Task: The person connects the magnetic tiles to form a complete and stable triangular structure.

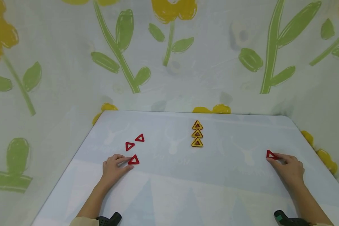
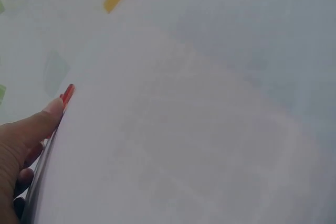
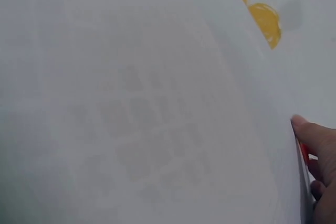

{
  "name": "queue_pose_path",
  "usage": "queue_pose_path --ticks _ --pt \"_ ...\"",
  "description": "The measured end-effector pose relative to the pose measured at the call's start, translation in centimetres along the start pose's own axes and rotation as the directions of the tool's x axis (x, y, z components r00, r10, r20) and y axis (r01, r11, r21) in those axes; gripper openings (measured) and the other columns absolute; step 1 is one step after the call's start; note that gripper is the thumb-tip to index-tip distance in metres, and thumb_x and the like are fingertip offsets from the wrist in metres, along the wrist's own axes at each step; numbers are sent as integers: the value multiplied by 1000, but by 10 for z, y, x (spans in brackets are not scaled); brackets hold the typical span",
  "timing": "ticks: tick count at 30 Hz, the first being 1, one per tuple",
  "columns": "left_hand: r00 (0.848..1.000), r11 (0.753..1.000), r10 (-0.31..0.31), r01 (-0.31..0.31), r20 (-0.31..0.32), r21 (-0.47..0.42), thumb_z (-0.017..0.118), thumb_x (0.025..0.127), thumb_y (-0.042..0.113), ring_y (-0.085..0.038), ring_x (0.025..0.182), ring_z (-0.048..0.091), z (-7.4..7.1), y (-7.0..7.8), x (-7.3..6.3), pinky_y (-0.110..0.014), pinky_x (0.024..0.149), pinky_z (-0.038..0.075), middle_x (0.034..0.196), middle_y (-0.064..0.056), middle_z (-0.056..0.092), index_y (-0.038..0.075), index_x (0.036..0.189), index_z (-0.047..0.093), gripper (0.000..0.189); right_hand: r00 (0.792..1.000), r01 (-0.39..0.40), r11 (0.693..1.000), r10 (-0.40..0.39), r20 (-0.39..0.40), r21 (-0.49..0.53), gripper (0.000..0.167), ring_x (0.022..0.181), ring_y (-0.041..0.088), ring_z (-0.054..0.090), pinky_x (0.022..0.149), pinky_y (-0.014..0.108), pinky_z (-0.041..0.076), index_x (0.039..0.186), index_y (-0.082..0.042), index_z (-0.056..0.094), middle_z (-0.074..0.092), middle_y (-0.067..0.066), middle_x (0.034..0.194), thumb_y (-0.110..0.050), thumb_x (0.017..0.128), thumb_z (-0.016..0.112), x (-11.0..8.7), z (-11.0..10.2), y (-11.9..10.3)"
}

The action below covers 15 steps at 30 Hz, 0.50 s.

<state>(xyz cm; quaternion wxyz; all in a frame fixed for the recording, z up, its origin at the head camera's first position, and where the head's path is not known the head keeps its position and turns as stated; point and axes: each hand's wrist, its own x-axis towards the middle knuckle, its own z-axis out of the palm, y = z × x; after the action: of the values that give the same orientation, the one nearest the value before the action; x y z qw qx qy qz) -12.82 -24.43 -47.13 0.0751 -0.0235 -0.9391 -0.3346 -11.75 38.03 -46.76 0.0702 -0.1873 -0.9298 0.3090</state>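
Observation:
At the left of the white table, my left hand (image 1: 114,169) holds a red triangle frame (image 1: 134,155) at its lower left, index finger on one side and thumb along the base. Two more red triangle frames (image 1: 139,137) lie just beyond, pointing different ways. The left wrist view has the thumb (image 2: 52,109) against the red piece (image 2: 68,94). Far to the right, my right hand (image 1: 291,169) pinches another red triangle frame (image 1: 269,153) between thumb and index finger. In the right wrist view only a sliver of red (image 3: 304,153) shows behind the fingers.
Three yellow triangles (image 1: 197,142) with dark red centres stand in a column near the table's far middle, points away from me. The white table (image 1: 203,188) ends at a far edge before a flower-patterned curtain (image 1: 209,78). A dark band (image 1: 110,219) sits on each wrist.

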Motion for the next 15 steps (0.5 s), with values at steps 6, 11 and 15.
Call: queue_pose_path --ticks 6,11,15 --pt "999 999 42 -42 9 -32 79 75 23 -28 101 48 5 2 2 -51 88 23 99 -7 58 10 107 73 34 999 42 999 -42 28 -1 67 116 53 28 79 58 27 126 4 55 40 35 127 -49 86 63 -3 4 3" --pt "997 997 58 -55 46 -62 79 75 21 -26 100 47 9 6 4 -49 87 23 98 -5 58 10 106 73 33 996 79 997 -78 51 -7 65 114 55 29 80 60 24 124 4 56 41 35 125 -47 86 63 -5 3 3" --pt "993 993 109 -106 40 -56 79 75 20 -24 97 46 13 8 10 -47 85 24 96 -4 58 11 106 74 32 991 130 991 -131 37 13 60 112 53 32 77 57 28 122 4 58 44 33 122 -43 85 67 -7 5 1"
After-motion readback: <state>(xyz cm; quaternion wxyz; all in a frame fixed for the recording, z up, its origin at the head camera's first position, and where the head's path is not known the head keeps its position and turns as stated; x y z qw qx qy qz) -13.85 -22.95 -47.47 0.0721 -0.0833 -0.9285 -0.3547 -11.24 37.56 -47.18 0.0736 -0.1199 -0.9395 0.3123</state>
